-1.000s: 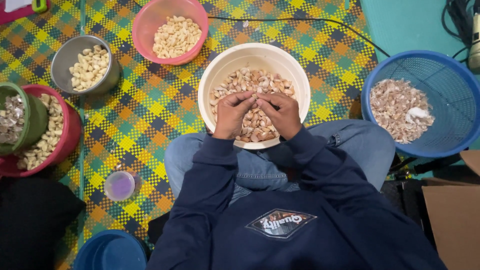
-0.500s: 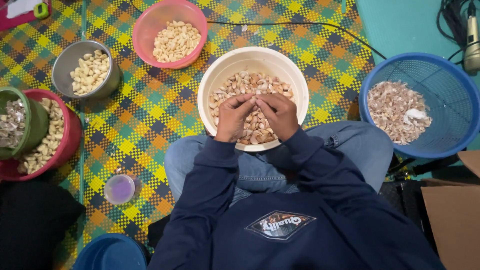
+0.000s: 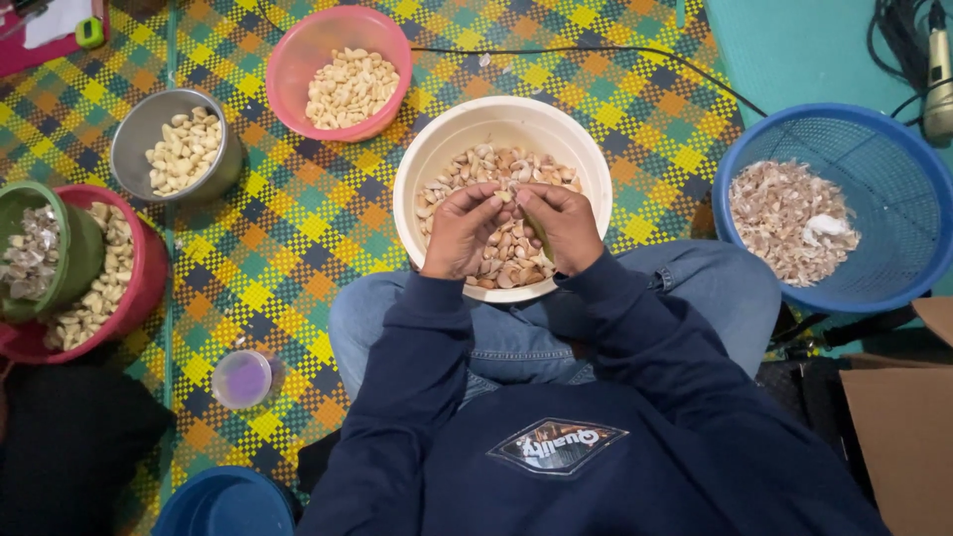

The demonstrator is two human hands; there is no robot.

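Both hands, left hand [image 3: 462, 230] and right hand [image 3: 564, 226], meet over the nut bowl [image 3: 437, 159] before the person's lap. The basket [image 3: 893, 139] lies right; smaller bowl [image 3: 298, 60] and metal pot [image 3: 134, 134] lie left.

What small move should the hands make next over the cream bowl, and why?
Probably strip the skin off the one nut pinched between the left hand and right hand. Both meet over the cream bowl of unpeeled nuts, while peeled ones fill the pink bowl.

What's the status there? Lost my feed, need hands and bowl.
Left hand and right hand together over cream bowl, pinching one nut. Bowl of brown-skinned nuts rests against the knees. Nothing in the way.
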